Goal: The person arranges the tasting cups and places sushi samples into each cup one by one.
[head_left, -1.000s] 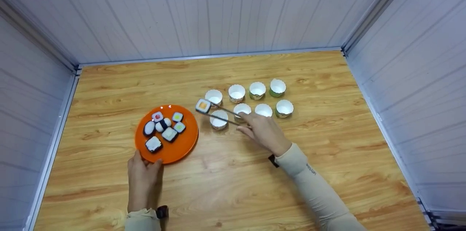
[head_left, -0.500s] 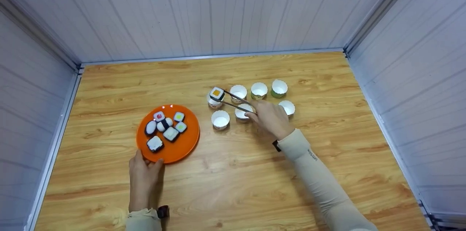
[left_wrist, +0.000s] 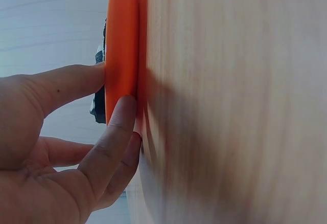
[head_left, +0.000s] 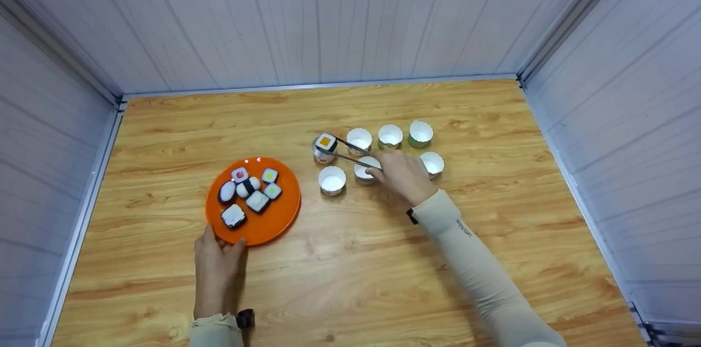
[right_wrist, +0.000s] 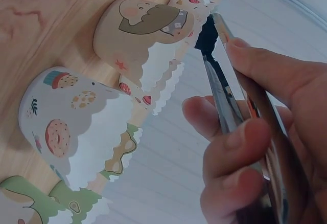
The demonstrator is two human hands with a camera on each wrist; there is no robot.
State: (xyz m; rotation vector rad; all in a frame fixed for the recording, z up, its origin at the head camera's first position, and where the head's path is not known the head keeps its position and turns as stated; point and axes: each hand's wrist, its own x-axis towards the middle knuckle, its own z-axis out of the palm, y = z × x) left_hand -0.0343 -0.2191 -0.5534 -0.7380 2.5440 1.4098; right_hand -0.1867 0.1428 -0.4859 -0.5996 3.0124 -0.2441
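An orange plate [head_left: 282, 215] holds several toy sushi pieces [head_left: 257, 201] at the left. My left hand [head_left: 216, 270] grips its near rim; in the left wrist view the thumb is on the upper side of the plate [left_wrist: 122, 40] and other fingers touch the outer edge. My right hand [head_left: 404, 173] holds metal tongs [head_left: 351, 159]. Their tips pinch a square sushi piece [head_left: 326, 142] with an orange centre, over the mouth of the back-left paper cup [head_left: 324, 158]. In the right wrist view that sushi [right_wrist: 206, 36] shows only as a dark patch between the tips.
Several white-lined paper cups stand in two rows, including one front-left cup [head_left: 332, 180] and one back-right cup [head_left: 420, 133]. My right hand and the tongs partly cover the front row. Pale panel walls [head_left: 328, 18] border the wooden table [head_left: 328, 292].
The tongs carried the sushi piece right and away from me, from beside the plate to over the back-left cup. During the last half second it barely moved. The left hand kept its place.
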